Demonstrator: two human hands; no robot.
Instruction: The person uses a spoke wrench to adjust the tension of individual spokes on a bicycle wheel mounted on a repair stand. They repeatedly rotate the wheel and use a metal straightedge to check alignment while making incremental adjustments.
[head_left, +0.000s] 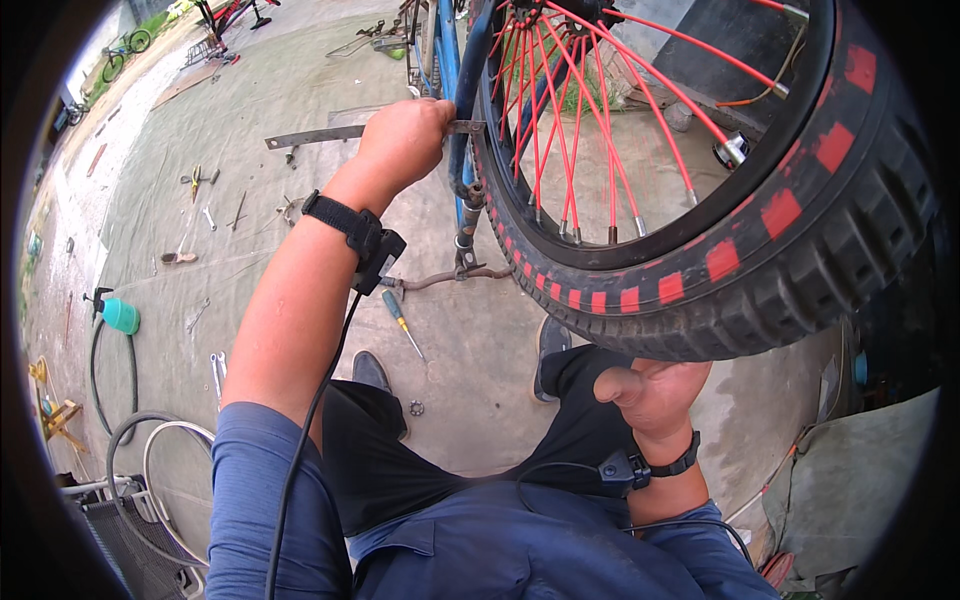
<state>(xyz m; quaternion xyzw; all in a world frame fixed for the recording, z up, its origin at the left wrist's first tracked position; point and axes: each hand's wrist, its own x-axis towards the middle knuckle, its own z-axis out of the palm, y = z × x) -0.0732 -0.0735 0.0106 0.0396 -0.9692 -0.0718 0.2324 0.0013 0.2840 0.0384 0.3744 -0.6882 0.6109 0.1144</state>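
My left hand (409, 142) is closed around a flat metal strip with holes (315, 136), beside the blue tube of a bicycle fork (460, 161). The strip lies crosswise, and its right end reaches the wheel's side. A bicycle wheel with red spokes (609, 157) and a black knobbly tyre (757, 334) with red painted blocks fills the upper right. Under the tyre's lower edge, my right hand (660, 394) touches the rubber; the tyre hides its fingers. Below the fork, a rusty handlebar (442, 279) is close to the ground.
A screwdriver (403, 324) and a small ring-shaped part (416, 407) lie on the concrete near my shoes. To the left are wrenches (217, 371), pliers (196, 182), a teal spray bottle (120, 316) and a hoop-shaped tyre (112, 480). A folding chair (127, 536) stands lower left.
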